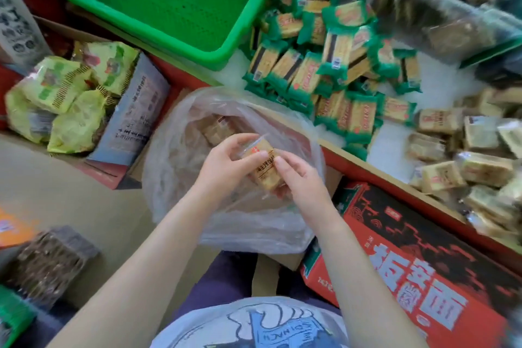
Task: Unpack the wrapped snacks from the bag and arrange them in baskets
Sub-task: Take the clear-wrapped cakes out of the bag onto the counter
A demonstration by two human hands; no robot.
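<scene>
1. Wrapped snack [261, 167]: I am holding it just above the open plastic bag [180, 155].
2. My left hand [226, 161] is pinching its upper end.
3. My right hand [299, 178] is gripping its lower side, fingers curled.
4. The green basket [158, 0] is sitting beyond.

Not much is actually legible here. The red carton [418, 271] at the lower right has big white Chinese characters, seen upside down; the last looks like 面, the others I can't make out. The shirt print [271, 328] at the bottom centre has small letters, maybe "SOHNAI", not sure. The wrapped snack [261, 167] at centre carries a vertical line of dark Chinese text and a red mark, too blurred to read.
</scene>
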